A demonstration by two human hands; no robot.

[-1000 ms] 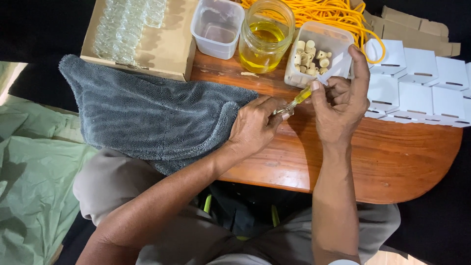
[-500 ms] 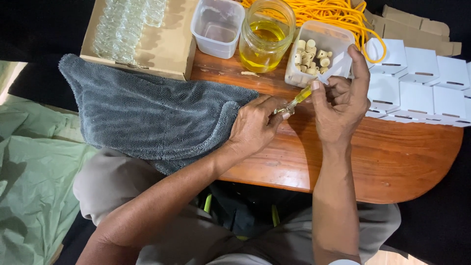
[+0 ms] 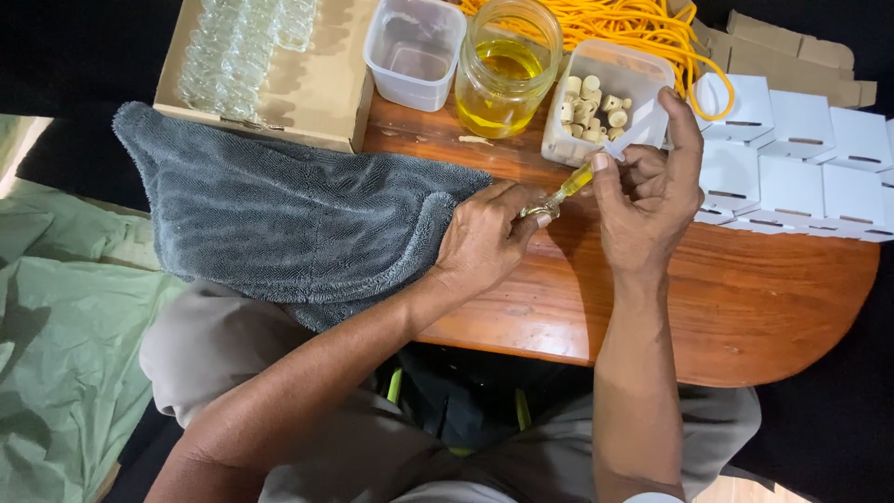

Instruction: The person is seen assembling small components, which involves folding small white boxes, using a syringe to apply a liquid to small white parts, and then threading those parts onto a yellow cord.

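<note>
Syringe [image 3: 570, 189] tilted, tip toward perhaps vial [image 3: 538, 210]

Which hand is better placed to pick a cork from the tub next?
Likely the right hand: it holds the syringe right beside the cork tub. The left hand pinches the small vial, farther away.

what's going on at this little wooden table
A person seated at the wooden table holds a small glass vial in the left hand and a syringe of yellow liquid in the right hand, its tip at the vial's mouth. Behind stand a jar of yellow oil, a tub of corks, a box of empty vials and a grey towel.
</note>
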